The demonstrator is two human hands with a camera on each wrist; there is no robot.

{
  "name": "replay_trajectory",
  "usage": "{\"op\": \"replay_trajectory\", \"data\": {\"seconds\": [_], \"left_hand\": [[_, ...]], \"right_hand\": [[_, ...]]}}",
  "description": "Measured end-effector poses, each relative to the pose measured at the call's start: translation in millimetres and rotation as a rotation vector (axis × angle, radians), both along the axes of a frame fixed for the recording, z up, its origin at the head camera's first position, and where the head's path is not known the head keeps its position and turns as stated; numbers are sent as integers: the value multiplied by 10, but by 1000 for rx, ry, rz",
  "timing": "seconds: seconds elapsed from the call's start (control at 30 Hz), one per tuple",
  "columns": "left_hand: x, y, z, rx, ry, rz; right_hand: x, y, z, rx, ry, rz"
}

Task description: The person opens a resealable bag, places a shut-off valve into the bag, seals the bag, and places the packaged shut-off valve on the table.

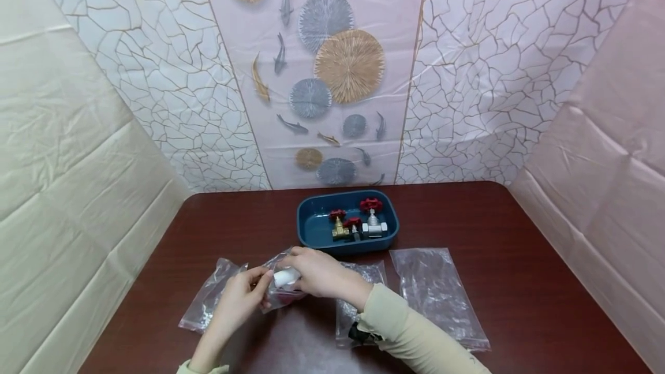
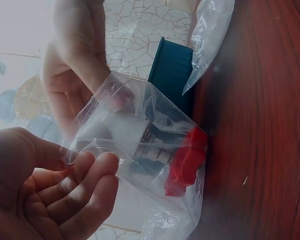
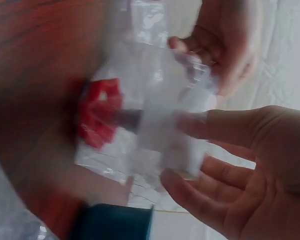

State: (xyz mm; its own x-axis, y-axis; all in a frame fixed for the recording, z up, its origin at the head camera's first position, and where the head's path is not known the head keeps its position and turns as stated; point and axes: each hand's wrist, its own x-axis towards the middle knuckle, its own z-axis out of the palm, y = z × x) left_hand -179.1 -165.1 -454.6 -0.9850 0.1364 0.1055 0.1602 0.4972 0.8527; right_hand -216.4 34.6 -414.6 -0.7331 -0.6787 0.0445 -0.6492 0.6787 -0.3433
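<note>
My left hand (image 1: 240, 296) pinches the edge of a clear plastic bag (image 2: 165, 207) between thumb and fingers. Inside the bag is a valve with a white body (image 1: 287, 277), a short grey stem and a red handwheel (image 2: 187, 162) at the bag's lower end. My right hand (image 1: 323, 274) grips the white body between thumb and fingers, partly behind plastic in the left wrist view. Blur in the right wrist view softens the valve (image 3: 157, 120). Just beyond the hands, a blue tray (image 1: 306, 218) bears a brass valve (image 1: 339, 228) and two silvery valves (image 1: 374, 227), all with red handwheels.
Flat clear bags lie on the dark red table (image 1: 525, 281): one bag (image 1: 200, 305) left of the left hand, another (image 1: 345, 316) partly under the right forearm, and a larger bag (image 1: 439, 293) farther right. A patterned cloth (image 1: 457, 103) hangs behind the table.
</note>
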Motion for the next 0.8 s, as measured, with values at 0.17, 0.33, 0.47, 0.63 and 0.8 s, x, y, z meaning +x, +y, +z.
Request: {"op": "replay_trajectory", "data": {"seconds": [0.17, 0.33, 0.47, 0.63, 0.8], "left_hand": [[12, 8, 13, -16, 17, 9], [29, 10, 23, -17, 7, 6], [37, 10, 25, -30, 5, 1], [46, 5, 41, -43, 14, -16], [60, 2, 87, -68, 31, -61]], "right_hand": [[-45, 123, 50, -30, -55, -79], [-156, 227, -99, -57, -226, -104], [-208, 252, -221, -178, -310, -110], [-200, 254, -204, -278, -306, -140], [-150, 272, -94, -292, -245, -156]]}}
